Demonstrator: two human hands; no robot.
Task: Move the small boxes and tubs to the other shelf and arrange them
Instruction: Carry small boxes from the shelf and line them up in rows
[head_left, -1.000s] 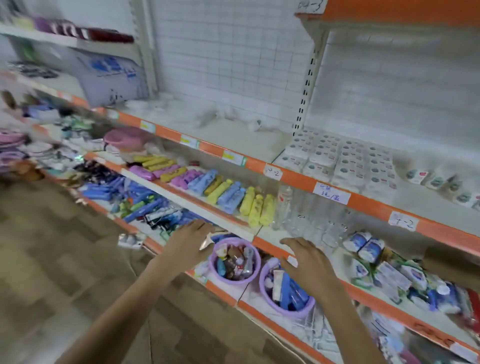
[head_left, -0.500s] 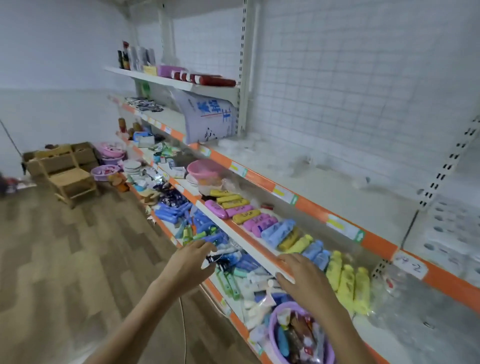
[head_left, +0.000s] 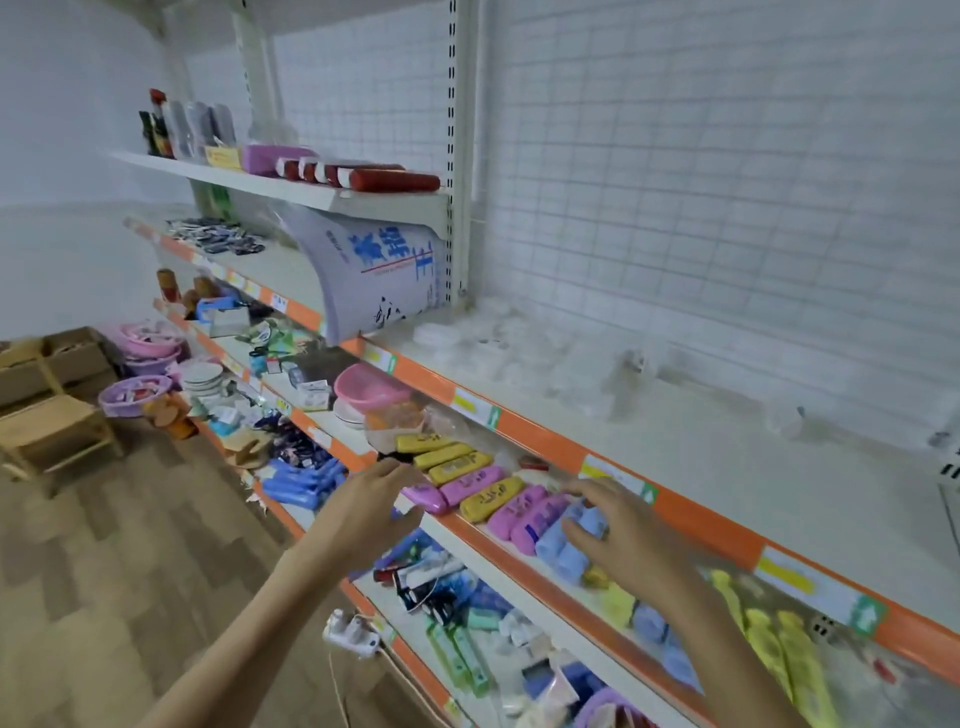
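Two hands reach toward a middle shelf (head_left: 524, 558) with an orange lip. The left hand (head_left: 371, 512) hangs in the air just before the shelf edge, fingers loosely spread, holding nothing, close to the pink packs (head_left: 467, 486). The right hand (head_left: 626, 535) lies over the blue packs (head_left: 563, 545), fingers relaxed and bent a little, touching them or just above; I cannot tell which, and it grips nothing that shows. Yellow packs (head_left: 452, 460) lie in the same row, farther left. A purple tub (head_left: 602, 706) of small items sits on the lower shelf at the bottom edge, partly cut off. A pink basin (head_left: 366, 387) stands farther along the middle shelf. The upper shelf (head_left: 701, 447) holds clear, blurred containers. A large white bag (head_left: 379, 275) with blue print leans at its left end.
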